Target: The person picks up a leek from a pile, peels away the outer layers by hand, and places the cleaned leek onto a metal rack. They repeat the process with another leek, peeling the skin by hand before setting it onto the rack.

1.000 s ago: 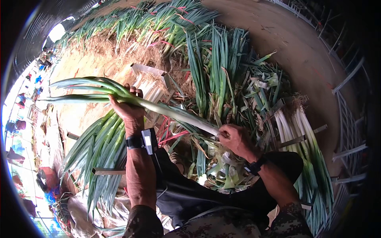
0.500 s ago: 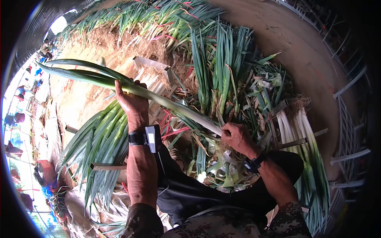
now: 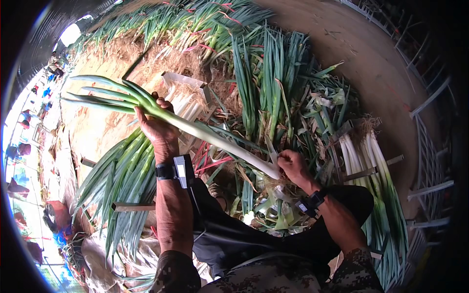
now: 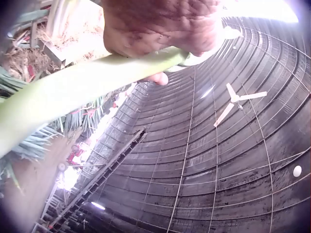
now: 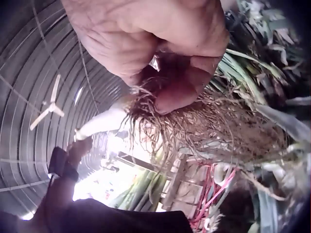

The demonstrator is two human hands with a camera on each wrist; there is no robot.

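Note:
One long leek [image 3: 210, 136] slants across the head view, green leaves at upper left and white root end at lower right. The left hand [image 3: 160, 128] grips it where leaves meet stalk; in the left wrist view this hand [image 4: 163, 24] is curled over the stalk [image 4: 73, 90]. At the other end the right hand [image 3: 294, 168] has its fingers curled. The right wrist view shows the right hand [image 5: 155, 43] pinching at the brown roots [image 5: 194, 126] beside the white base [image 5: 104, 121]. A thin pale strip [image 3: 270, 149] stands up by the root end.
Trimmed leeks [image 3: 373, 156] lie on a metal rack at right, others [image 3: 122, 171] at left, and more white stalks [image 3: 188, 105] in a frame ahead. Upright leeks [image 3: 273, 83] stand beyond the hands. Peeled scraps [image 3: 281, 210] lie below; a leek pile [image 3: 210, 24] spans the back.
The leek has turned slightly and its leaves spread differently. A pale strip now stands out near the root end. The right hand has moved slightly right.

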